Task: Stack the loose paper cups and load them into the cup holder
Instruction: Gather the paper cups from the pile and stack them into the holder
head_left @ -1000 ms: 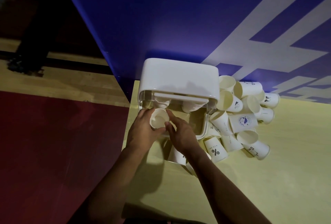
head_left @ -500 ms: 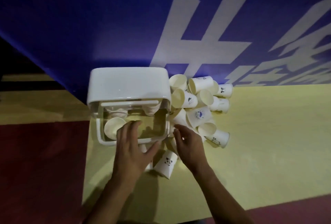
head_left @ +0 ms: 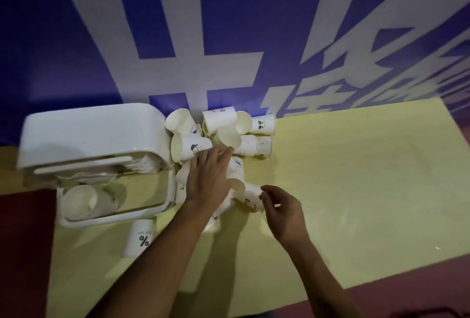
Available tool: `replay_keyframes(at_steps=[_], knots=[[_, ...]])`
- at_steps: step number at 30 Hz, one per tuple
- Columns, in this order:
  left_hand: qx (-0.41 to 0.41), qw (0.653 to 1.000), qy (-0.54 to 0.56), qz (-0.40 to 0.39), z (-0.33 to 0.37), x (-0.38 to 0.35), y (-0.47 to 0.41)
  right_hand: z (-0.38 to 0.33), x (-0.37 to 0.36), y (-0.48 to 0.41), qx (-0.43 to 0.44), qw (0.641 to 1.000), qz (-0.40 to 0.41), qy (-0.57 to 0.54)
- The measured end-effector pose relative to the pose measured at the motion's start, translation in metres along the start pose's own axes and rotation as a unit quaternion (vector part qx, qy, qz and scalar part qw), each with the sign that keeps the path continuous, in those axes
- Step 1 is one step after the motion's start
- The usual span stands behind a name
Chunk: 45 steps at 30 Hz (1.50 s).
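The white cup holder (head_left: 94,134) stands at the table's left, its clear drawer (head_left: 114,216) pulled out toward me. One paper cup (head_left: 81,200) lies on its side in the drawer. Several loose paper cups (head_left: 229,137) are heaped against the blue wall, right of the holder. My left hand (head_left: 208,177) lies palm down on the pile's near side, fingers stretched to a cup with a small figure print (head_left: 188,148). My right hand (head_left: 282,205) has its curled fingertips at the end of a cup lying on its side (head_left: 250,197). Neither hand has lifted a cup.
A cup marked with a percent sign (head_left: 140,239) lies in front of the drawer. The yellow table (head_left: 356,177) reaches to the right and ends at the blue wall with large white letters (head_left: 203,38). Dark red floor shows at the left and at the bottom right.
My left hand has left the drawer, where a cup stays, and crossed right onto the pile. My right hand has moved right to a lying cup. The view has shifted right.
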<state>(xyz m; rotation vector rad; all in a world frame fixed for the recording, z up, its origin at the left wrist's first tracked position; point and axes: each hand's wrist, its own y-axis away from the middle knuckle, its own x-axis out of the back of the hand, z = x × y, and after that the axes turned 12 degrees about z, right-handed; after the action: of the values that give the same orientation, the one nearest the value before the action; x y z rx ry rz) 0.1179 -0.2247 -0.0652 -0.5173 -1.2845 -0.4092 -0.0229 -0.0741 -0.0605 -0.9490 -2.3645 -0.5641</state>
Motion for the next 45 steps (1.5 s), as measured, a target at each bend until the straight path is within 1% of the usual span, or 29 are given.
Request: replay_keyframes(at_steps=[2,4,7,9,10,11,14,16,18,19,22,24,27,29,31,33,36,39,43,45], knots=[[0.001,0.999,-0.029,0.015,0.002,-0.006,-0.001,0.005,0.005,-0.012,0.003,1.0,-0.014,0.009],[0.002,0.999,-0.03,0.025,0.005,-0.005,-0.003,0.008,0.009,-0.026,0.018,0.999,-0.028,0.015],[0.037,0.997,0.051,0.045,0.008,0.013,-0.003,0.006,0.011,-0.05,0.03,0.999,-0.031,0.009],[0.099,0.984,0.134,0.07,0.012,0.03,0.001,0.003,0.012,-0.067,0.036,0.999,-0.033,0.01],[0.145,0.968,0.183,0.092,0.014,0.038,0.003,0.001,0.011,-0.076,0.039,0.999,-0.035,0.015],[0.199,0.945,0.233,0.118,0.016,0.045,0.006,-0.001,0.01,-0.084,0.042,0.998,-0.037,0.019],[0.36,0.852,0.336,0.176,0.019,0.059,0.013,-0.009,0.003,-0.102,0.06,0.996,-0.061,0.03],[0.432,0.782,0.406,0.192,0.02,0.06,0.015,-0.016,-0.006,-0.108,0.079,0.992,-0.093,0.042],[0.466,0.72,0.471,0.206,0.021,0.057,0.016,-0.026,-0.018,-0.111,0.093,0.987,-0.121,0.056],[0.478,0.699,0.489,0.208,0.021,0.056,0.017,-0.032,-0.025,-0.113,0.104,0.984,-0.13,0.06],[0.512,0.653,0.523,0.193,0.02,0.05,0.017,-0.051,-0.048,-0.119,0.136,0.979,-0.142,0.057],[0.521,0.633,0.545,0.177,0.016,0.047,0.018,-0.059,-0.062,-0.124,0.147,0.976,-0.148,0.067],[0.51,0.626,0.572,0.147,0.011,0.046,0.02,-0.062,-0.074,-0.126,0.166,0.972,-0.145,0.075],[0.509,0.617,0.584,0.14,0.008,0.048,0.019,-0.06,-0.076,-0.126,0.174,0.972,-0.138,0.075],[0.504,0.615,0.591,0.135,0.007,0.051,0.02,-0.059,-0.074,-0.125,0.176,0.973,-0.133,0.066],[0.486,0.627,0.595,0.125,0.005,0.052,0.021,-0.059,-0.07,-0.122,0.169,0.976,-0.126,0.045],[0.442,0.663,0.596,0.098,0.002,0.058,0.025,-0.064,-0.055,-0.115,0.169,0.98,-0.109,0.003],[0.401,0.691,0.596,0.082,-0.003,0.062,0.029,-0.072,-0.036,-0.103,0.169,0.982,-0.082,-0.028],[0.366,0.706,0.6,0.09,-0.011,0.068,0.036,-0.079,-0.022,-0.084,0.16,0.983,-0.061,-0.064],[0.36,0.704,0.603,0.103,-0.018,0.073,0.043,-0.083,-0.019,-0.071,0.162,0.982,-0.054,-0.082]])
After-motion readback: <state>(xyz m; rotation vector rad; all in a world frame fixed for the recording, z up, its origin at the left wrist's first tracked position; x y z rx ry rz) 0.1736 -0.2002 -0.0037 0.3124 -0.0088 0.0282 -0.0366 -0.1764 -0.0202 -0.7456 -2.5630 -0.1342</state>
